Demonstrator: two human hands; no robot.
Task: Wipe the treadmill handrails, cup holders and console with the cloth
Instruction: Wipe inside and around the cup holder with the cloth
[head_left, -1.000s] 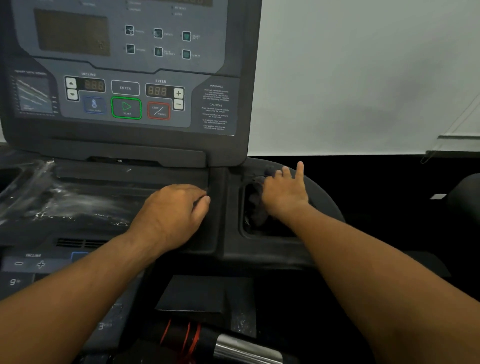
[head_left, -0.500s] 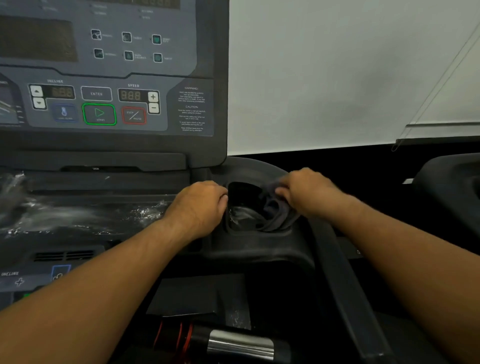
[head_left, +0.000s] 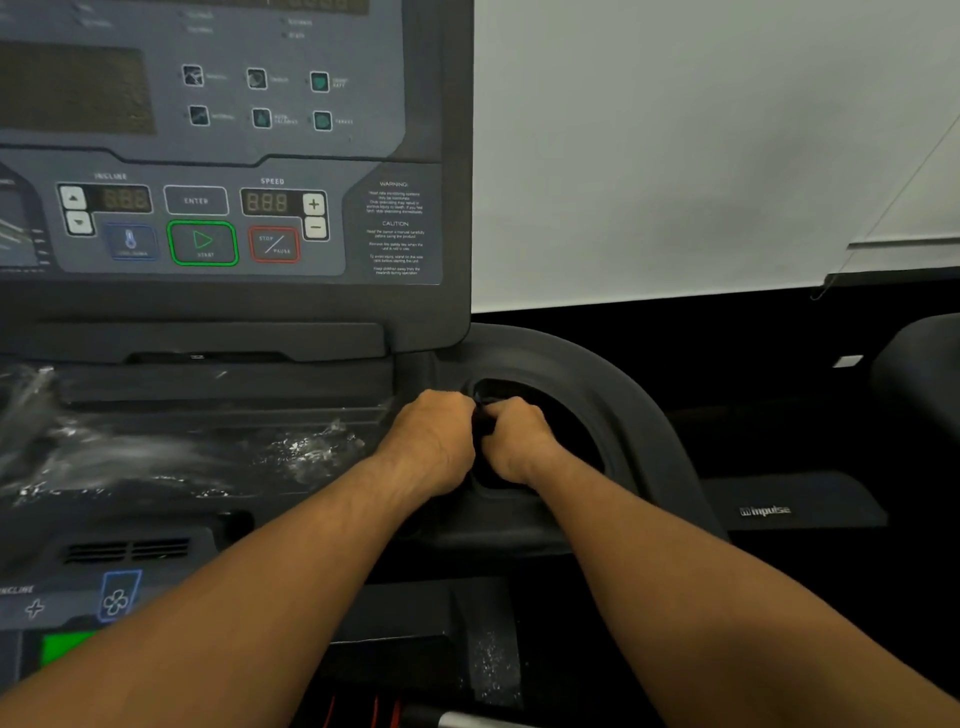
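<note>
The treadmill console (head_left: 208, 208) fills the upper left, its display dark and its start and stop buttons visible. To its right is the dark right cup holder (head_left: 618, 415), set in the curved side moulding. My right hand (head_left: 514, 441) is inside the cup holder, shut on a dark cloth (head_left: 484, 415), of which only a small fold shows between my hands. My left hand (head_left: 431, 436) is a closed fist on the cup holder's left rim, touching my right hand. The cup holder's bottom is hidden.
Crinkled clear plastic film (head_left: 156, 457) covers the tray below the console. Lower left are fan and incline keys (head_left: 117, 597). A neighbouring machine's dark body (head_left: 919, 374) and a branded side panel (head_left: 766, 511) lie to the right, below a white wall (head_left: 675, 156).
My right hand moved with the cloth from the cup holder's far right rim down to its left side. My left hand slid right to the rim and now touches my right hand.
</note>
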